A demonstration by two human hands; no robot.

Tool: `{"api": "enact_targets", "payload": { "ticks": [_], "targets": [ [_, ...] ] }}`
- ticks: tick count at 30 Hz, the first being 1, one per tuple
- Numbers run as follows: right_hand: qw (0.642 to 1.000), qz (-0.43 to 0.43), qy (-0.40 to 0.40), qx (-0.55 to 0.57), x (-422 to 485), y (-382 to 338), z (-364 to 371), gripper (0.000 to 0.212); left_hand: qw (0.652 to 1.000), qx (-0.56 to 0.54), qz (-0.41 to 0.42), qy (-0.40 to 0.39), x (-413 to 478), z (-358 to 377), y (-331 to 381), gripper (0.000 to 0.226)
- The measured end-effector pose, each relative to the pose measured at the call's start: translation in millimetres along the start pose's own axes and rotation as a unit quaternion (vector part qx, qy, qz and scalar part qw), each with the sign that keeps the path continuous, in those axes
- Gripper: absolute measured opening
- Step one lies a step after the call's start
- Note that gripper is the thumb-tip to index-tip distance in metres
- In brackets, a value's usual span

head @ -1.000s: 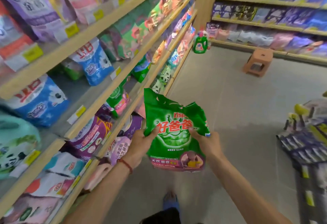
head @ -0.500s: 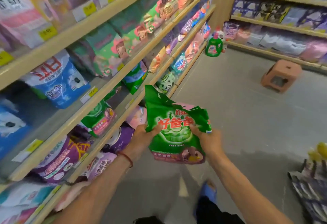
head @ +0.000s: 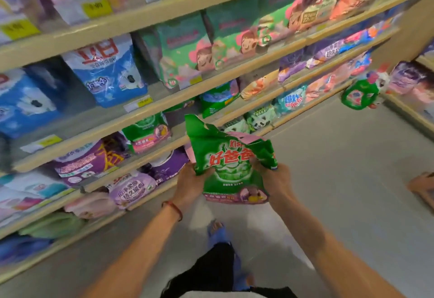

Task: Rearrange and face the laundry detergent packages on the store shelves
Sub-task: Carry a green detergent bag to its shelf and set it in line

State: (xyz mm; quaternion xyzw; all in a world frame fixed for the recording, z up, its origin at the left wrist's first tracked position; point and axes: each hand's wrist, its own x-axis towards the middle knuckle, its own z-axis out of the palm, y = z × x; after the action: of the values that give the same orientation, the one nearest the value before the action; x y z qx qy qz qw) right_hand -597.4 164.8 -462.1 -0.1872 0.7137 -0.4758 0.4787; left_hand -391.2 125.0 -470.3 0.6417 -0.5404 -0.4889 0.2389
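**Green detergent bag held in both hands, off the shelf**

We reach both forearms forward from 6 o'clock, meeting at the middle of the view. Our left hand [head: 187, 185], a red cord bracelet [head: 173, 208] on its wrist, grips the green detergent bag [head: 230, 168] at the bag's 8 o'clock edge, thumb on the front. Our right hand [head: 274, 180] grips the edge at 4 o'clock, fingers curled over the printed face. The bag stands upright and front towards us, its top crumpled, in the air over the floor [head: 340, 180], just out from the shelves [head: 164, 100].

The shelves fill the view from 9 to 1 o'clock. At the bag's 10 o'clock, a matching green bag [head: 145, 130] stands on one board. Purple bags [head: 89, 159] sit at 9 o'clock, blue-and-white bags [head: 105, 69] higher at 10, teal bags [head: 185, 48] with a pink-hatted figure at 11. Panda bags [head: 258, 119] stand at 1 o'clock. A green jug [head: 359, 93] stands on the floor at 2 o'clock.
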Motion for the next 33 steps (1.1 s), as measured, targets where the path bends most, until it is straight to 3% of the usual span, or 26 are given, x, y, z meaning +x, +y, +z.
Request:
{"api": "enact_targets", "payload": {
  "ticks": [3,10,15,20,24,33],
  "targets": [
    [0.999,-0.002,-0.044,-0.031,34.4,-11.1,29.2,0.02,0.997,0.038,0.003,0.062,27.9,0.8,-6.4,0.024],
    [0.989,-0.012,-0.126,-0.072,129.4,-1.9,89.5,0.013,0.975,0.151,-0.061,0.148,102.7,3.7,-35.4,0.053],
    [0.984,-0.017,-0.153,-0.094,192.7,21.6,126.0,0.018,0.974,0.1,-0.083,0.183,146.9,17.5,-53.7,0.047],
    [0.965,-0.082,-0.217,-0.121,247.2,43.6,143.3,0.01,0.956,0.101,-0.074,0.266,175.4,35.8,-76.7,0.044],
    [0.944,-0.152,-0.257,-0.142,271.6,41.5,153.3,0.025,0.946,0.055,-0.051,0.314,197.0,44.7,-88.7,0.037],
    [0.916,-0.268,-0.259,-0.145,298.4,15.7,181.1,0.026,0.915,0.073,0.006,0.397,234.6,39.9,-93.3,0.041]
  ]
}}
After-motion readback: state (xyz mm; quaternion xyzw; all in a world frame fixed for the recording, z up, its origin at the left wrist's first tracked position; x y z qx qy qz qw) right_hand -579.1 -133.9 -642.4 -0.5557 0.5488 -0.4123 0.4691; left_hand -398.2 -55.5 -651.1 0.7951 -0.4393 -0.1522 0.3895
